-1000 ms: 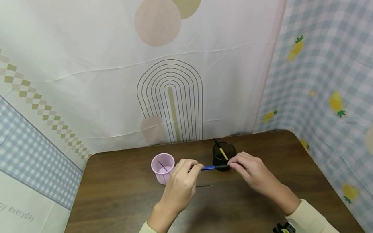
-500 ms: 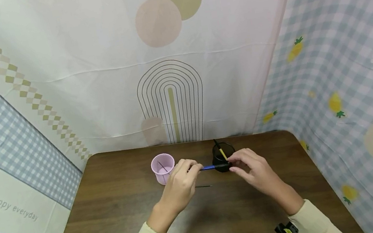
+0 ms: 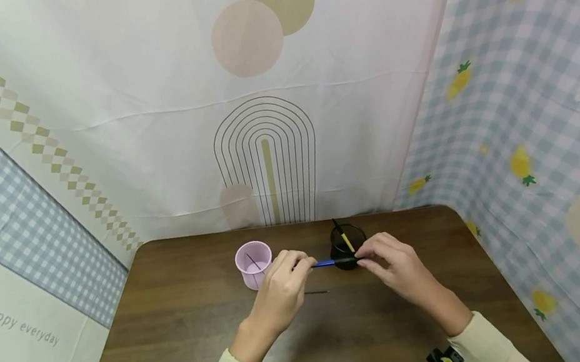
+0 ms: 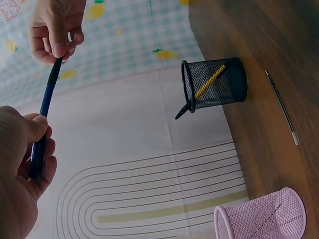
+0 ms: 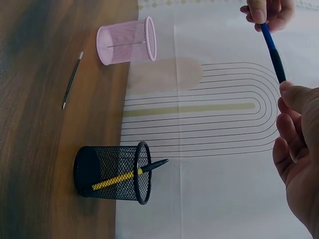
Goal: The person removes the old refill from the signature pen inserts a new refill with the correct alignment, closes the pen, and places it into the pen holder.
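A blue pen with a black grip section is held level above the table, between both hands. My left hand grips its blue barrel end. At the black end, the thumb and fingertips of my right hand pinch the tip. In the left wrist view the barrel lies across the left fingers under the thumb. On the table below lies a thin dark pen refill with a pale end, partly hidden by the left hand in the head view.
Behind the left hand stands a pink mesh cup with a thin refill inside. A black mesh cup near the right hand holds a yellow and black pen leaning on its rim. Patterned cloth hangs behind the wooden table.
Half a second ago the right fingers were more spread at the pen's black end; now they pinch it again. The left hand keeps its hold, and the head view has tilted slightly.
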The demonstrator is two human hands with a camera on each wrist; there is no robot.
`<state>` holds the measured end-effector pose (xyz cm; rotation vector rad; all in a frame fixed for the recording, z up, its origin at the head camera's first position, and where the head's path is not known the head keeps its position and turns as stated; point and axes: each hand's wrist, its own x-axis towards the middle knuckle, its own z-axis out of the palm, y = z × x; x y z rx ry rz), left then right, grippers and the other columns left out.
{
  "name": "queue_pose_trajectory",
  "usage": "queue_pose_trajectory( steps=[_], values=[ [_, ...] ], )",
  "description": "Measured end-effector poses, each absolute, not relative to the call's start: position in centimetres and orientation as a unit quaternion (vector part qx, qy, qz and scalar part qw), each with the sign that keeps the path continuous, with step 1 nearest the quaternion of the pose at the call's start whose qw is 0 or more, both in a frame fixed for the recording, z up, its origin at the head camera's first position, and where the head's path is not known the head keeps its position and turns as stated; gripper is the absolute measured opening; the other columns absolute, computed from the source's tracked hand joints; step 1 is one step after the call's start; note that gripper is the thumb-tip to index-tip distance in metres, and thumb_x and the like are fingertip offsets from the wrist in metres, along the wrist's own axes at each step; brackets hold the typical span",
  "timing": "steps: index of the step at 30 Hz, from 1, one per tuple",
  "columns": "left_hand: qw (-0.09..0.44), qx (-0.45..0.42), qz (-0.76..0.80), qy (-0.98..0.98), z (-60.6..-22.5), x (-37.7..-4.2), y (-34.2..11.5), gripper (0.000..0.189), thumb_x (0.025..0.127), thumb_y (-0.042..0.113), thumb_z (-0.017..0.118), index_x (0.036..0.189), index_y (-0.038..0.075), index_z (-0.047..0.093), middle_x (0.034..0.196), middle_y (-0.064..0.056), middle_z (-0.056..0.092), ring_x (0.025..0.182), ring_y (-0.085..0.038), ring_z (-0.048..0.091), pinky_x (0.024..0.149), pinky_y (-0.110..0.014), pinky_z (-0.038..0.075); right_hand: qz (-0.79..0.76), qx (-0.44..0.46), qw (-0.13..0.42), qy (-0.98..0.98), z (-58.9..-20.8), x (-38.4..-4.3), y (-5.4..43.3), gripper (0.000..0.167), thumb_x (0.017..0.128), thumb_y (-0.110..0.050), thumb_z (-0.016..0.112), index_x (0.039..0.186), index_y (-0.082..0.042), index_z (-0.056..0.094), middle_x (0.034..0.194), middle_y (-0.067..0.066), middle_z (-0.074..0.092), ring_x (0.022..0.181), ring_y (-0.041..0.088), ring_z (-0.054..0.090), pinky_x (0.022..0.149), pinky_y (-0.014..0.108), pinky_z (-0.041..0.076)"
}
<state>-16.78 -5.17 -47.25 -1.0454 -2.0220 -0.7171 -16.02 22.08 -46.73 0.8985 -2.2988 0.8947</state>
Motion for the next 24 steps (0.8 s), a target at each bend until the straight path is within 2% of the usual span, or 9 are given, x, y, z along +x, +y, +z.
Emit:
queue_pose_trajectory(
  steps=[3, 5, 11, 17, 24],
  values=[
    [0.370, -0.407, -0.280, -0.787, -47.17, -16.72, -5.15, 0.006, 0.094, 0.003, 0.068, 0.099, 0.003, 0.071, 0.096, -0.006, 0.067, 0.087, -0.020, 0.063, 0.077, -0.029, 0.054, 0.332, 0.337, 0.262, -0.841, -46.77, -16.02, 22.06, 0.026, 0.081, 0.002, 0.083, 0.100, -0.013, 0.073, 0.101, -0.004, 0.068, 0.088, 0.008, 0.059, 0.071, 0.012, 0.047],
    [0.371, -0.407, -0.281, -0.786, -47.15, -16.69, -5.14, 0.005, 0.094, 0.003, 0.068, 0.099, 0.003, 0.071, 0.096, -0.006, 0.067, 0.087, -0.020, 0.063, 0.077, -0.030, 0.054, 0.334, 0.342, 0.264, -0.838, -46.79, -16.01, 22.06, 0.028, 0.080, 0.005, 0.082, 0.100, -0.012, 0.073, 0.100, -0.005, 0.068, 0.087, 0.006, 0.058, 0.069, 0.013, 0.047],
    [0.372, -0.406, -0.280, -0.786, -47.12, -16.66, -5.08, 0.005, 0.095, 0.004, 0.067, 0.099, 0.003, 0.071, 0.096, -0.006, 0.067, 0.086, -0.020, 0.063, 0.076, -0.030, 0.054, 0.341, 0.338, 0.257, -0.839, -46.75, -15.88, 22.04, 0.028, 0.083, 0.006, 0.079, 0.103, -0.013, 0.073, 0.100, -0.005, 0.069, 0.087, 0.006, 0.058, 0.066, 0.021, 0.050],
    [0.371, -0.407, -0.280, -0.786, -47.12, -16.61, -5.08, 0.006, 0.096, 0.003, 0.066, 0.098, 0.003, 0.071, 0.095, -0.006, 0.067, 0.086, -0.020, 0.063, 0.076, -0.030, 0.054, 0.353, 0.314, 0.225, -0.852, -47.13, -15.72, 21.90, 0.020, 0.089, 0.002, 0.075, 0.103, -0.013, 0.073, 0.098, -0.004, 0.068, 0.079, 0.004, 0.055, 0.066, 0.012, 0.045],
    [0.371, -0.409, -0.277, -0.787, -47.15, -16.65, -5.09, 0.009, 0.099, 0.004, 0.063, 0.098, 0.002, 0.071, 0.096, -0.006, 0.067, 0.087, -0.020, 0.063, 0.076, -0.030, 0.054, 0.346, 0.302, 0.213, -0.862, -47.19, -15.71, 21.80, 0.017, 0.092, 0.000, 0.072, 0.103, -0.013, 0.072, 0.097, -0.006, 0.066, 0.076, 0.002, 0.051, 0.064, 0.013, 0.042]
  ],
)
